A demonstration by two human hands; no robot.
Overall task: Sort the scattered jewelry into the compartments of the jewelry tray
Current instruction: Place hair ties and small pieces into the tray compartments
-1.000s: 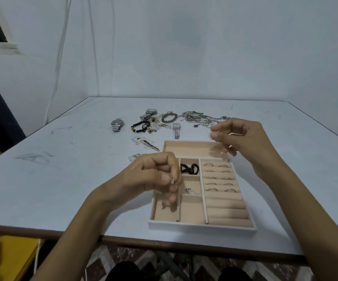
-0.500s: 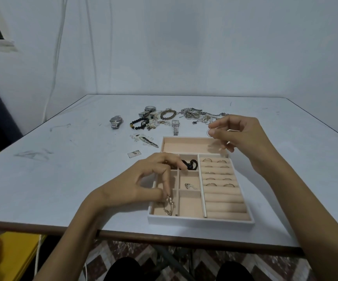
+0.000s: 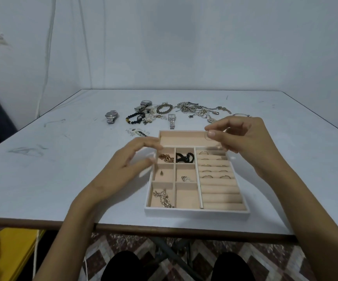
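The beige jewelry tray (image 3: 196, 212) with a white rim lies near the table's front edge. A gold chain (image 3: 163, 198) lies in its near-left compartment, another gold piece (image 3: 166, 158) in the far-left one, black bands (image 3: 185, 157) beside it, and several rings (image 3: 214, 165) sit in the roll slots on the right. My left hand (image 3: 127, 169) hovers at the tray's left edge, fingers spread and relaxed, holding nothing. My right hand (image 3: 243, 138) is above the tray's far-right corner and pinches a thin ring (image 3: 208, 135) between thumb and forefinger.
Scattered jewelry lies beyond the tray: a steel watch (image 3: 110, 116), a black bead bracelet (image 3: 135, 118), a small square watch (image 3: 171, 120), a tangle of chains (image 3: 199, 110) and an earring card (image 3: 137, 133). A yellow surface (image 3: 8, 252) sits below the table at left.
My left hand has let the gold chain down into the near-left compartment and lifted away toward the tray's left edge, now empty. My right hand keeps its pinch on the ring, almost unmoved.
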